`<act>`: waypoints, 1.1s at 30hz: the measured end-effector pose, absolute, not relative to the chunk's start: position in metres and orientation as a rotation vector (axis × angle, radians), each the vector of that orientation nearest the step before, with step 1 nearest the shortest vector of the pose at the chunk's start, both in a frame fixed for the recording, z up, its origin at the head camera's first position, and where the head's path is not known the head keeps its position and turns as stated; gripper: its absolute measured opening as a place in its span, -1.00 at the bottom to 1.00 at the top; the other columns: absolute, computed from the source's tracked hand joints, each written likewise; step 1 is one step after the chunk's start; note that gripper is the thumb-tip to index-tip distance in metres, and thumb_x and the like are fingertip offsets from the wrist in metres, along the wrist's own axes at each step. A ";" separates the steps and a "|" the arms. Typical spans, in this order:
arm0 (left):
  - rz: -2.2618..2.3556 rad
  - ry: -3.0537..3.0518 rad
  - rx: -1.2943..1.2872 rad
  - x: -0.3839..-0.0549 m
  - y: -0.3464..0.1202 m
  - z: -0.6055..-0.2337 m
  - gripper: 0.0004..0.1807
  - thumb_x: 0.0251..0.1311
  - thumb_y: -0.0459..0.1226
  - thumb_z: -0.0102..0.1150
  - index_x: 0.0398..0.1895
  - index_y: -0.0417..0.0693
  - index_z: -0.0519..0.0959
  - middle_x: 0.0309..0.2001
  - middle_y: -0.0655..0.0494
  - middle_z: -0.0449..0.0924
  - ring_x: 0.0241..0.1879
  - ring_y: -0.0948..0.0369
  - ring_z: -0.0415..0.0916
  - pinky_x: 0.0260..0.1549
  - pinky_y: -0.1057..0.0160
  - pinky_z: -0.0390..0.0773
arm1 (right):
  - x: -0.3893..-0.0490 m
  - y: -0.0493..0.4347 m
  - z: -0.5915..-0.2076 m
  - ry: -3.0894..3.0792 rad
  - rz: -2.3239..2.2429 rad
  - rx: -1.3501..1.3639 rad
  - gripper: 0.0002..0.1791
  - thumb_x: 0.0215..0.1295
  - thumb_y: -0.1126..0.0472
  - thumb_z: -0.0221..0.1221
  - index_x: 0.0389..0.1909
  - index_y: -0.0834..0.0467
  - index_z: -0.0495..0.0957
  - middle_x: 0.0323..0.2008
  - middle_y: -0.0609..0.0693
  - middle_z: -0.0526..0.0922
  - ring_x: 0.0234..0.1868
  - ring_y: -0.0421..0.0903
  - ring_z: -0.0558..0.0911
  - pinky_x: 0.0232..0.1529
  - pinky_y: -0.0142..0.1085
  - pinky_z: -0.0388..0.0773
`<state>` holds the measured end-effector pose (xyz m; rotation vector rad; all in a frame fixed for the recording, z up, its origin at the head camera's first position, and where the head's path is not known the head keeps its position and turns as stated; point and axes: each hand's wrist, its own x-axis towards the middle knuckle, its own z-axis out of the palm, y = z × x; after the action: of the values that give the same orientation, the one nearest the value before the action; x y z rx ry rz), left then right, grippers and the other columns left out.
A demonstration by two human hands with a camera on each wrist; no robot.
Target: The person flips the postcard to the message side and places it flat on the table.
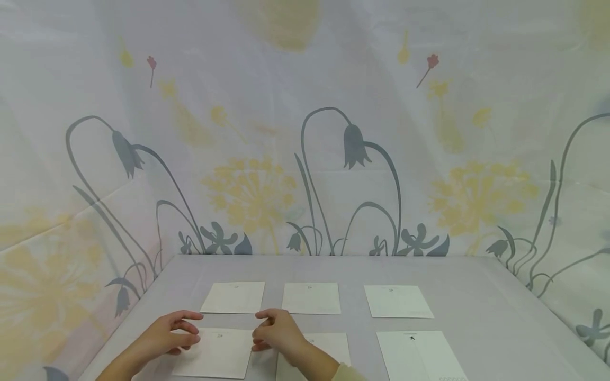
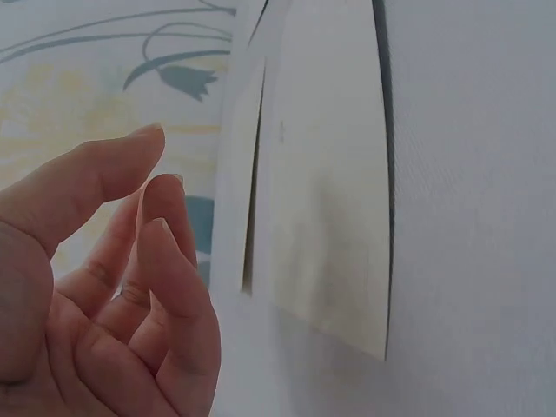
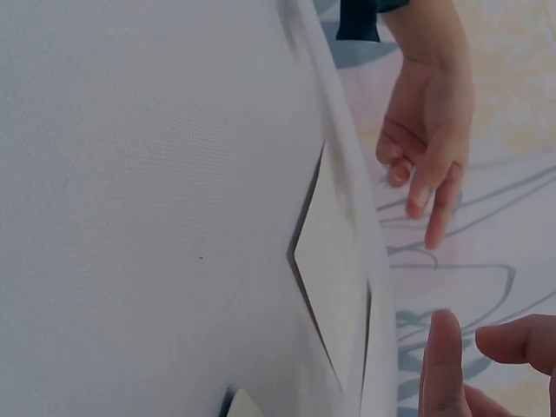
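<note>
My left hand (image 1: 164, 338) hovers at the left edge of a flat white envelope (image 1: 214, 357) in the front row, its fingers loosely bent and holding nothing. At that envelope's upper right corner is my right hand (image 1: 281, 334), also without anything in its fingers. In the left wrist view, a gap separates the left hand (image 2: 113, 287) from an envelope (image 2: 330, 174) lying on the cloth. The right forearm partly covers the front middle envelope (image 1: 329, 344). An envelope (image 3: 334, 269) lies beyond the right fingertips (image 3: 445, 347) in the right wrist view.
In the back row lie a left envelope (image 1: 233, 298), a middle one (image 1: 311, 299) and a right one (image 1: 399, 301). Another envelope (image 1: 419, 357) with a small arrow mark is at front right. A flower-printed curtain (image 1: 267, 132) stands behind the pale table cloth (image 1: 495, 317).
</note>
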<state>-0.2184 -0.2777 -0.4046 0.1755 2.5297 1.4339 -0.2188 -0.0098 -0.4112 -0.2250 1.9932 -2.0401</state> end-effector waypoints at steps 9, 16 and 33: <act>1.498 2.476 0.264 -0.223 -0.245 -0.393 -0.43 0.08 -0.25 0.30 0.12 -0.34 0.38 -0.29 0.07 0.53 -0.40 0.11 0.52 -0.48 0.15 0.52 | -0.222 0.007 -0.401 1.965 -2.103 -0.252 -0.55 -0.01 0.56 0.12 0.00 0.48 0.43 -0.47 0.08 0.45 -0.47 -0.07 0.61 -0.42 -0.24 0.63; 1.516 2.458 0.283 -0.226 -0.219 -0.391 -0.44 0.07 -0.25 0.31 0.13 -0.30 0.39 -0.30 0.07 0.54 -0.40 0.10 0.53 -0.47 0.14 0.54 | -0.224 0.020 -0.396 1.963 -2.118 -0.254 -0.54 0.00 0.54 0.11 0.02 0.48 0.42 -0.45 0.11 0.45 -0.47 -0.09 0.59 -0.39 -0.23 0.63; 1.639 2.394 0.396 -0.238 -0.168 -0.384 -0.47 0.04 -0.27 0.32 0.10 -0.23 0.43 -0.30 0.06 0.53 -0.39 0.08 0.54 -0.41 0.10 0.57 | -0.227 0.063 -0.385 2.063 -2.118 -0.319 -0.50 0.00 0.49 0.11 0.06 0.47 0.39 -0.42 0.08 0.46 -0.44 -0.09 0.60 -0.33 -0.19 0.63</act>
<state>-0.2382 -0.1676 -0.3845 0.3962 2.3939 1.6391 -0.2272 0.0630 -0.3846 -0.3193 2.0628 -2.1180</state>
